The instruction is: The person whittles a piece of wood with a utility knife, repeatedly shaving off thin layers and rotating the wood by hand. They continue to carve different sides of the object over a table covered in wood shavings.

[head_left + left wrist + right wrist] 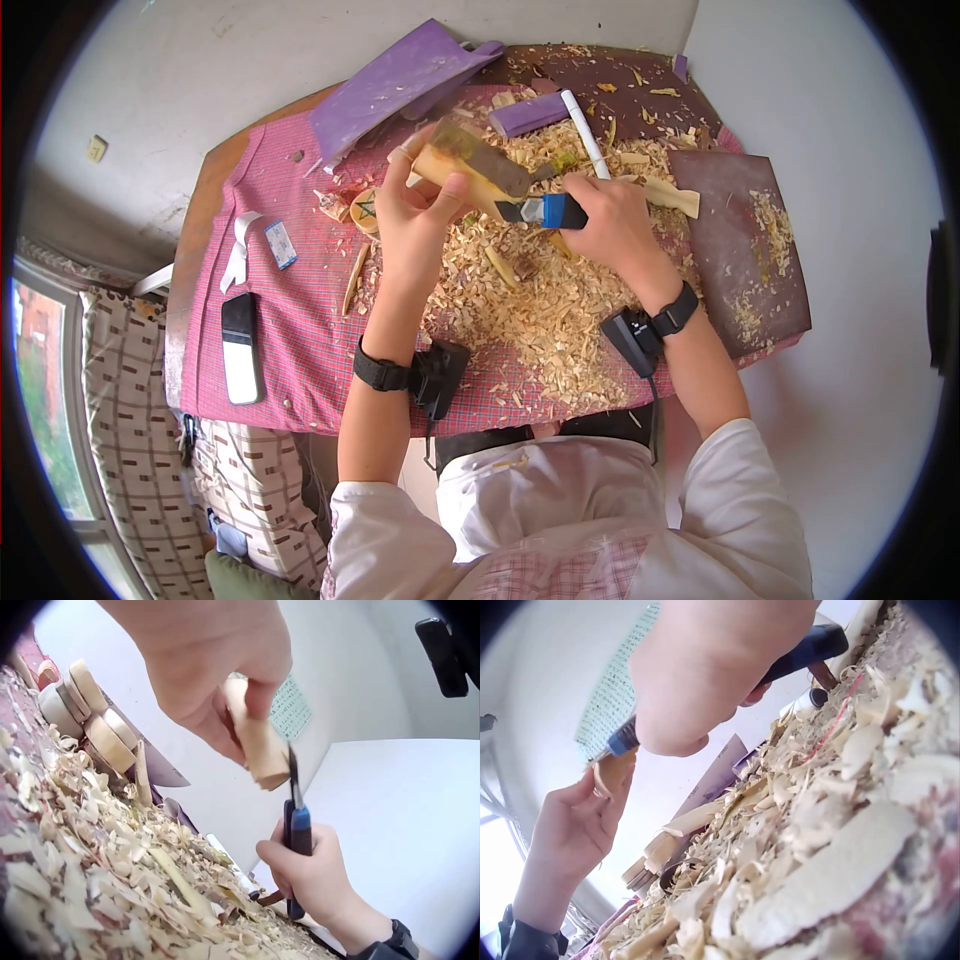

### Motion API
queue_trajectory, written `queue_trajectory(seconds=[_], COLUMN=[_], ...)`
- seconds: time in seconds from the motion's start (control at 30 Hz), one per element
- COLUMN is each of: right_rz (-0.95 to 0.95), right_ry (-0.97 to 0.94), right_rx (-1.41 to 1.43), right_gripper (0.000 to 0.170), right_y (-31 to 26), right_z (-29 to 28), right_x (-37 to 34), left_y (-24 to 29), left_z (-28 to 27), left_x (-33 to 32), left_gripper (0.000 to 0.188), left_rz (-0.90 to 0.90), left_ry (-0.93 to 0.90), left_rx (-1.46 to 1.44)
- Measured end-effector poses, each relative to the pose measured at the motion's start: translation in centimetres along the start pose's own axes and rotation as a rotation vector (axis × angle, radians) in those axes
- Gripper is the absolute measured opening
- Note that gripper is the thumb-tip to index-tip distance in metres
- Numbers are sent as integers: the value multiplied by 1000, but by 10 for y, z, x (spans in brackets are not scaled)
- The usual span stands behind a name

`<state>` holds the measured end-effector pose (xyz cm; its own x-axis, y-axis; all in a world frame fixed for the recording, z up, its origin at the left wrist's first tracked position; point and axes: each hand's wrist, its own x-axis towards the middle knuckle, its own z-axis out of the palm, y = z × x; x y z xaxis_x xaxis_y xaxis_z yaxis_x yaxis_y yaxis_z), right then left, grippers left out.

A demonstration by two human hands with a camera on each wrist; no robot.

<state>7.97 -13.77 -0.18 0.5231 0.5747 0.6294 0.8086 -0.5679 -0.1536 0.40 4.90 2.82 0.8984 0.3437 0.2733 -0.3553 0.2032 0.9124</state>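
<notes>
My left hand (412, 222) holds up a block of pale wood (470, 168) with a brownish patch on its upper face, fingers on one side and thumb on the other. My right hand (618, 225) grips a knife (563, 212) by its black and blue handle. The blade lies right at the block's near right end. In the left wrist view, the knife's blade (293, 769) points upward beside the cut end of the wood (264, 750). From the right wrist, the blue collar of the knife (622, 736) shows close to the wood (613, 776).
Wood shavings (540, 320) cover much of the pink checked cloth (310, 340). Round wood pieces (363, 210) lie left of the pile. Behind are a purple sheet (390, 85), a purple roll (528, 115) and a white pen (585, 133). A phone (240, 350) lies left, a brown board (735, 240) right.
</notes>
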Motion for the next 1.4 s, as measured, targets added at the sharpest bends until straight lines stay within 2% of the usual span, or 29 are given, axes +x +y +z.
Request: queue_trajectory(seconds=[0.13,0.2,0.33,0.43,0.5,0.63,0.7,0.83,1.0,1.03,1.1,1.17,1.23,1.4], right_rz=[-21,-34,-12,35,65,31,30,44,-97,-99,17,59,99,93], right_ry=[13,-35,-134,-132,-110,-116,-73,-94,-34,-40,4,5,3,-38], right_rx=[102,181,165,137,116,95,77,55,365,364,550,538,527,512], right_gripper=[20,18,18,19,20,21,20,21,26,26,28,29,30,28], right_y=[-8,-12,-11,-14,-16,-16,-17,-14,-13,-17,-29,-34,-36,-33], right_z=[-3,-5,0,0,1,1,-1,-5,-10,-11,-11,-9,-8,-3], right_x=[0,1,-3,-2,-3,-4,-3,-3,-3,-2,-1,-2,-3,-4], left_y=[-14,-19,-13,-18,-26,-30,-28,-30,-22,-22,-24,-27,-30,-30], left_z=[-6,5,16,14,7,6,7,9,11,12,14,17,20,22], left_x=[0,-3,-6,-5,-4,-2,-2,-2,-3,-4,-8,-14,-18,-22], left_gripper=[41,43,43,40,30,28,36,37,37,37,35,36,38,39], left_rz=[-71,-53,-112,-42,-5,-7,-6,-9,-226,-227,-107,-70,41,-7], left_ry=[-24,-43,-139,-80,17,32,52,80,226,230,109,55,18,-9], left_rx=[-127,-354,-470,-364,-70,-65,54,18,-246,-250,-40,10,340,330])
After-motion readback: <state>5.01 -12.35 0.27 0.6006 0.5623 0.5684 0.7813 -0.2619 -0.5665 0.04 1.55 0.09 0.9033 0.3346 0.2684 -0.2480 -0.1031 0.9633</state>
